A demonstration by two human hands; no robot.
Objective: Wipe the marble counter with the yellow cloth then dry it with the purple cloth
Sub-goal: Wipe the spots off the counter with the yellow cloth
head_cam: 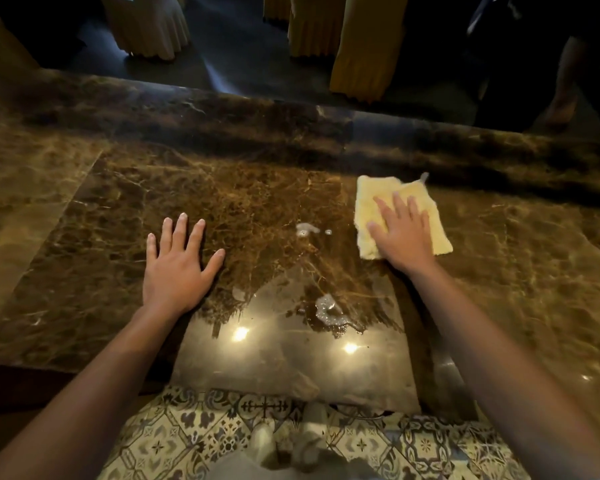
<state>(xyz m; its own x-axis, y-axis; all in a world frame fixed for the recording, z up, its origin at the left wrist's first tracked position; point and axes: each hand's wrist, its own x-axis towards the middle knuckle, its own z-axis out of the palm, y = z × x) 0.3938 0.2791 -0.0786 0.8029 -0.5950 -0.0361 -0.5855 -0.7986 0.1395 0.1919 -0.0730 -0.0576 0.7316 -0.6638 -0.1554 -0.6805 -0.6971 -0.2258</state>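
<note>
The brown marble counter (84, 220) fills the middle of the head view. A folded yellow cloth (371, 206) lies flat on it at the right. My right hand (400, 233) presses down on the cloth with fingers spread. My left hand (175, 265) rests flat on the bare marble at the left, fingers apart, holding nothing. Foamy wet patches sit on the stone: a small patch (307, 229) just left of the cloth and a larger puddle (329, 311) nearer to me. No purple cloth is in view.
Beyond the counter's far edge (291, 109) are a dark floor and draped chair covers (368, 46). At the far right a person's leg (565, 88) stands. Patterned floor tiles (222, 434) show below the near edge. Two lamp reflections glare on the marble near me.
</note>
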